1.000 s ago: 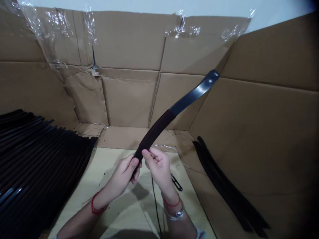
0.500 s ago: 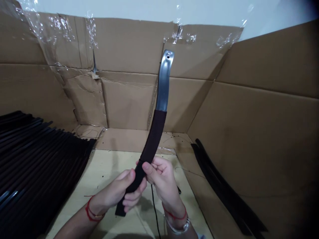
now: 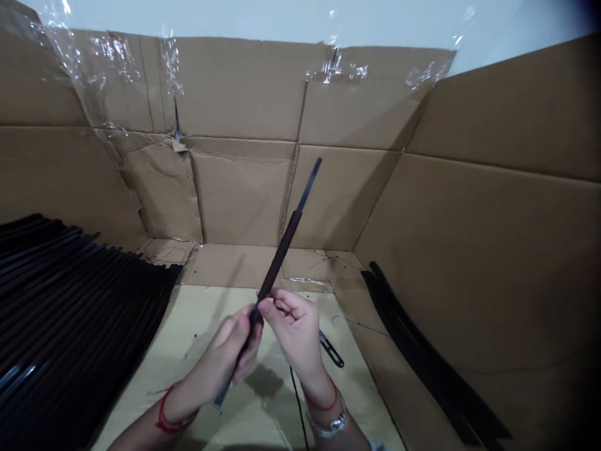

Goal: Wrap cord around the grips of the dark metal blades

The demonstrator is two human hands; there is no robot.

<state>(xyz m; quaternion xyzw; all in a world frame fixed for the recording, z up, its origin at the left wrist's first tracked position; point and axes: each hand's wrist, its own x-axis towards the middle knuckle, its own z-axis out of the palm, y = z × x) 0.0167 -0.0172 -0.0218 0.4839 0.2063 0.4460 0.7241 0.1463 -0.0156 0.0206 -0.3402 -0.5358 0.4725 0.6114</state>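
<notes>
On the pale board (image 3: 197,326), the left hand (image 3: 220,354) and right hand (image 3: 293,329) both grip a dark-sleeved metal strip (image 3: 277,266), edge-on and tilted up, its middle hidden by the fingers. A black cord (image 3: 297,407) and small black bracket (image 3: 331,349) lie near the right wrist. Black strip stacks (image 3: 79,294) and a black strip pile (image 3: 432,351) run off the frame at either side, well apart from the hands. The strip's tip stops short of the far cardboard wall (image 3: 244,194).

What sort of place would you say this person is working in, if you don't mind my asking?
Probably a makeshift assembly or sorting station: a bay lined with cardboard sheets and plastic film, a large stack of dark curved strips, and a matching strip held between the left hand and right hand.
</notes>
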